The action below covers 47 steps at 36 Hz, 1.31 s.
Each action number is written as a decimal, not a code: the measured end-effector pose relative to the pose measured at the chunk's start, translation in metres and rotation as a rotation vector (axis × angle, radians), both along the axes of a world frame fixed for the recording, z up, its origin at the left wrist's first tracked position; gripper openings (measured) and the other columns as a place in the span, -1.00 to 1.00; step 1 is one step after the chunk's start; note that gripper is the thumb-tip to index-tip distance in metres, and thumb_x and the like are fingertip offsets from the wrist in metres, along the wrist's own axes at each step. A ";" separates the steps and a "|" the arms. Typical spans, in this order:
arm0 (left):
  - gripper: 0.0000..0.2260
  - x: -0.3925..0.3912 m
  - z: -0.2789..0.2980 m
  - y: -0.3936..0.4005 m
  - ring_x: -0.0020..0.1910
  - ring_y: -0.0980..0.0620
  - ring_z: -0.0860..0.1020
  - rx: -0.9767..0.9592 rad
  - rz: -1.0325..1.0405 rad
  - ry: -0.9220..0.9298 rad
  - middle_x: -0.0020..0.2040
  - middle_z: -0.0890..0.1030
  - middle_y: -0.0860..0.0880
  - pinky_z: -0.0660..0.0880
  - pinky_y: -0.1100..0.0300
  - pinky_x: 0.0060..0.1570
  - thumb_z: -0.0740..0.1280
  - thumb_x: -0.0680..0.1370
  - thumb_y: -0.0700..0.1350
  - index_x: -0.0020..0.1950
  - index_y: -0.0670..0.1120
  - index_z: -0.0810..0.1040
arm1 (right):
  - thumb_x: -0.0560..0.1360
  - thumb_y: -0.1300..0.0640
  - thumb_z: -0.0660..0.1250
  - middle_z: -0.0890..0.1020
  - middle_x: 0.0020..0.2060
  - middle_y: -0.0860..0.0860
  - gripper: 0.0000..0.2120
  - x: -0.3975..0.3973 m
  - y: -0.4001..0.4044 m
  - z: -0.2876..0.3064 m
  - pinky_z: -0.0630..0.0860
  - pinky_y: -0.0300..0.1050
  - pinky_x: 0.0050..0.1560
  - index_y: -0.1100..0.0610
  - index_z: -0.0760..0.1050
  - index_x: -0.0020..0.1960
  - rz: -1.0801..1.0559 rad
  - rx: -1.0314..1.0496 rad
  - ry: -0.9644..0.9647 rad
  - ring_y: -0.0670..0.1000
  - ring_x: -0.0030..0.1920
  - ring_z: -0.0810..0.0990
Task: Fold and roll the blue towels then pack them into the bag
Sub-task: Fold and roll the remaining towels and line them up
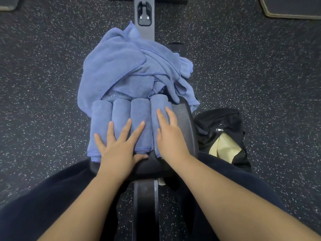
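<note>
Several rolled blue towels (121, 112) lie side by side on the black padded bench seat (184, 122). My left hand (119, 145) rests flat with spread fingers on the left rolls, its thumb on the seat's front edge. On the rightmost roll (159, 103) my right hand (169, 134) presses with straight fingers. Behind the rolls sits a heap of unfolded blue towels (125, 66). The black bag (220, 134) stands open on the floor to the right of the bench, showing a pale yellow lining.
The bench's black metal rail (144, 18) runs away from me and also back between my legs (52, 206). Dark speckled rubber floor (260, 75) surrounds the bench. Dark mats lie at the top left corner (8, 4) and top right corner (295, 7).
</note>
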<state>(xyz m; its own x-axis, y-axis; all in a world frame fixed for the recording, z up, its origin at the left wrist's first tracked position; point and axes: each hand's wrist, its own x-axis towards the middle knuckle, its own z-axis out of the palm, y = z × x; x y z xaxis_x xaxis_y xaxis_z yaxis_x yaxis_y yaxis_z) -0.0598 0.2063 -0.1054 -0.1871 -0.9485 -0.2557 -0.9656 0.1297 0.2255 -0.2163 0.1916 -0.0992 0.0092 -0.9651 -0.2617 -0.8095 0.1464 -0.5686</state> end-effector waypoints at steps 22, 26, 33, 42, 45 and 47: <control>-0.15 -0.015 0.002 -0.003 0.47 -0.39 0.14 -0.019 0.079 -0.110 0.55 0.22 0.02 0.05 -0.50 0.25 0.42 0.39 0.25 0.47 0.26 -0.10 | 0.65 0.18 0.08 -0.15 0.55 0.03 -0.45 0.000 -0.005 -0.004 0.34 -0.05 0.25 0.03 -0.06 0.57 0.082 0.019 -0.026 0.18 0.39 0.34; -0.19 -0.010 0.010 -0.009 0.53 -0.26 -0.18 0.101 0.023 -0.093 0.58 -0.21 0.14 -0.13 -0.39 0.37 0.23 0.51 0.31 0.40 0.35 -0.41 | 0.65 0.20 0.08 -0.15 0.55 0.01 -0.44 0.002 -0.005 -0.006 0.30 0.01 0.36 0.02 -0.06 0.57 0.074 0.011 -0.034 0.18 0.45 0.24; -0.33 0.019 0.027 -0.014 0.54 -0.12 -0.27 0.207 -0.132 -0.053 0.55 -0.31 0.15 -0.15 -0.26 0.44 0.15 0.56 0.28 0.45 0.40 -0.28 | 0.65 0.15 0.04 -0.23 0.55 -0.01 -0.43 0.005 -0.001 -0.001 -0.07 0.09 0.52 0.01 -0.15 0.57 0.033 0.048 -0.046 0.18 0.53 -0.22; -0.44 0.030 0.023 -0.017 0.53 0.08 -0.31 0.201 0.059 0.085 0.57 -0.23 0.14 -0.23 -0.21 0.45 0.09 0.58 0.26 0.50 0.37 -0.12 | 0.65 0.05 0.02 -0.26 0.54 0.00 -0.40 0.006 0.002 0.001 -0.10 0.12 0.51 0.05 -0.25 0.56 0.064 0.048 0.100 0.08 0.52 -0.31; -0.48 0.022 0.021 -0.022 0.53 0.04 -0.31 0.164 0.070 0.080 0.57 -0.23 0.13 -0.22 -0.25 0.43 0.06 0.61 0.23 0.52 0.34 -0.10 | 0.66 0.05 0.01 -0.28 0.54 -0.01 -0.40 0.005 0.002 0.003 -0.13 0.10 0.52 0.05 -0.27 0.56 0.080 0.051 0.115 0.05 0.52 -0.33; -0.49 0.019 0.021 -0.025 0.53 0.02 -0.31 0.160 0.063 0.070 0.57 -0.24 0.13 -0.22 -0.27 0.42 0.04 0.61 0.22 0.52 0.33 -0.10 | 0.66 0.05 0.00 -0.29 0.53 -0.01 -0.40 0.005 0.003 0.004 -0.16 0.09 0.52 0.05 -0.29 0.55 0.102 0.046 0.133 0.05 0.51 -0.35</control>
<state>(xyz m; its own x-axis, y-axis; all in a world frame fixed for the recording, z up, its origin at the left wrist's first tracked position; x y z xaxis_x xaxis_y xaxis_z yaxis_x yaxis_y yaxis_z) -0.0411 0.1815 -0.0842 -0.1516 -0.9069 -0.3931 -0.9519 0.0268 0.3054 -0.2109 0.1942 -0.0949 0.0684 -0.9478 -0.3115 -0.8891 0.0837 -0.4501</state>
